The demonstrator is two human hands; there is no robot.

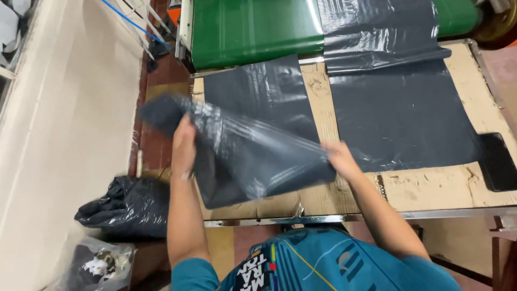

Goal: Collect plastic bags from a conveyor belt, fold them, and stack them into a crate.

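My left hand [183, 141] grips the left end of a stack of dark grey plastic bags [253, 153], lifted and blurred over the table's left edge. My right hand [339, 158] holds the stack's right end near the table's front. A second flat pile of grey bags [404, 113] lies to the right on the cardboard-covered table [431, 186]. Another grey sheet [264, 89] lies flat behind the held stack.
A green conveyor belt [253, 27] feeds grey plastic film [377, 27] from the far side. On the floor at left sit a full black bag [126, 207] and a clear bag of scraps [97, 264]. A pale wall [64, 124] runs along the left.
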